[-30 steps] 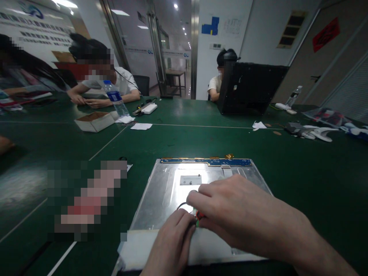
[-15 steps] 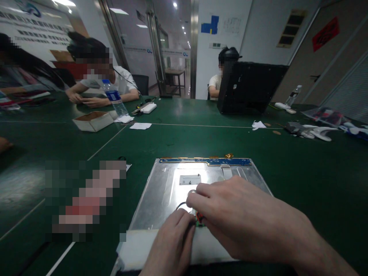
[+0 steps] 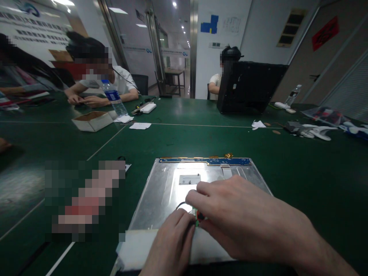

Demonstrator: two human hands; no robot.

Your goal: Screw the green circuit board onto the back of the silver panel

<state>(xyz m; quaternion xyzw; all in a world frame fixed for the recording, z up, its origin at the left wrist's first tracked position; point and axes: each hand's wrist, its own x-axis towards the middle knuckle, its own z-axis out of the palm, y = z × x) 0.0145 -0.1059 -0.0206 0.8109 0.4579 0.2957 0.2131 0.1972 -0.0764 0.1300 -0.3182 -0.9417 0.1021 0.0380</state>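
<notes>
Hands (image 3: 198, 226) still pinching small connector (image 3: 198, 218) on metal panel (image 3: 161, 191), barely shifted

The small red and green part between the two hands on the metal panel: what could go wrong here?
The left hand and right hand pinch the small red and green part, mostly hidden. A hard pull might strain its thin black wire. Pressing down may also dent the metal panel.

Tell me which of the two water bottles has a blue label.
The water bottle at far left, beside the open cardboard box; the bottle at far right shows no blue.
</notes>
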